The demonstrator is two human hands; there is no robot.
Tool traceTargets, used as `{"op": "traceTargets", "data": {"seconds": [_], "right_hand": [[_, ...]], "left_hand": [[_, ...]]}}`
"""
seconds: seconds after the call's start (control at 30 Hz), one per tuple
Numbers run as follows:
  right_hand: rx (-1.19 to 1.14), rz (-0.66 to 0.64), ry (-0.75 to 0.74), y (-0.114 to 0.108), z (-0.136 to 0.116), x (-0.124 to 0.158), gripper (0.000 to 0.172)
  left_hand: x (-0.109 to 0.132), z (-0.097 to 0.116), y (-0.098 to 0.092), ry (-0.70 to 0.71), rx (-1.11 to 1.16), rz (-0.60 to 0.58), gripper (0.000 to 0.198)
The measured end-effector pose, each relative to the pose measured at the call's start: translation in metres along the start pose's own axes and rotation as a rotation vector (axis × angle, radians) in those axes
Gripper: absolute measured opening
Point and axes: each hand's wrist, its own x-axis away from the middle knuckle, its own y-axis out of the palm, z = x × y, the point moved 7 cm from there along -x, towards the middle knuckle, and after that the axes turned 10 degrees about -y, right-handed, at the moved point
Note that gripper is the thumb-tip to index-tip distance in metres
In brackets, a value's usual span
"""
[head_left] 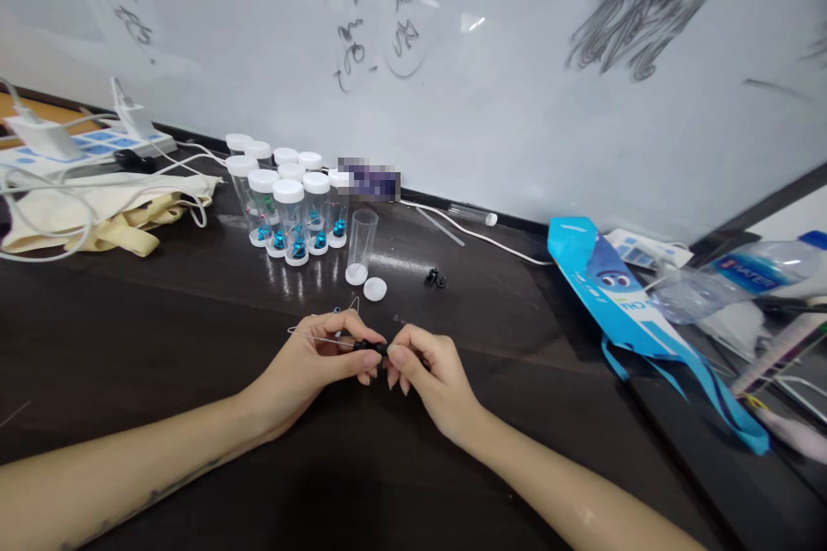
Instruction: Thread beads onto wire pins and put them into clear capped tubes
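Observation:
My left hand (pixel 316 362) and my right hand (pixel 426 370) meet over the dark table (pixel 194 344), fingertips together. Both pinch a small black piece (pixel 371 347) with thin wire (pixel 316 332) running left from it across my left fingers. Just beyond the hands stands an open clear vial (pixel 360 245) with its white cap (pixel 375 288) lying beside it. Two small black beads (pixel 435 279) lie to the right of the cap.
Several capped vials (pixel 290 207) with blue items inside stand at the back left. A cream cloth bag (pixel 103 211), cables and a power strip (pixel 77 146) are far left. A blue lanyard pouch (pixel 607 284) and a water bottle (pixel 743 271) lie right, below the whiteboard wall.

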Motion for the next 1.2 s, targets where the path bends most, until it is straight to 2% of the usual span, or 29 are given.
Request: {"op": "traceTargets", "data": {"seconds": [0.07, 0.2, 0.3, 0.43, 0.53, 0.63, 0.8, 1.0, 1.2], "right_hand": [[0.013, 0.005, -0.010, -0.0003, 0.0000, 0.0004, 0.035], [0.043, 0.091, -0.031, -0.0051, -0.0008, 0.0010, 0.016], [0.002, 0.087, -0.022, -0.0046, 0.0002, 0.0007, 0.016], [-0.039, 0.025, -0.008, -0.0005, 0.0013, 0.0003, 0.024], [0.004, 0.068, -0.016, -0.0028, 0.0012, 0.0007, 0.018], [0.002, 0.096, -0.014, -0.0043, 0.0016, 0.0009, 0.021], [-0.028, 0.011, -0.019, 0.0000, 0.0011, 0.0006, 0.033], [-0.003, 0.078, -0.010, -0.0036, 0.0028, 0.0016, 0.023], [-0.040, -0.015, -0.040, 0.0017, 0.0008, 0.0008, 0.029]], "left_hand": [[0.0000, 0.0010, 0.0004, 0.007, -0.007, 0.000, 0.013], [-0.0018, -0.0008, -0.0045, -0.008, 0.014, 0.055, 0.014], [-0.0015, -0.0016, -0.0040, -0.012, 0.018, 0.044, 0.013], [-0.0001, -0.0001, -0.0004, 0.004, -0.001, 0.003, 0.014], [-0.0008, -0.0004, -0.0016, 0.005, 0.016, 0.007, 0.011], [-0.0015, -0.0013, -0.0032, -0.001, 0.030, 0.019, 0.011], [-0.0003, -0.0010, 0.0005, 0.004, -0.001, -0.018, 0.013], [-0.0006, -0.0015, -0.0020, 0.008, 0.015, 0.004, 0.011], [-0.0003, -0.0006, 0.0022, 0.007, -0.002, -0.044, 0.012]]}}
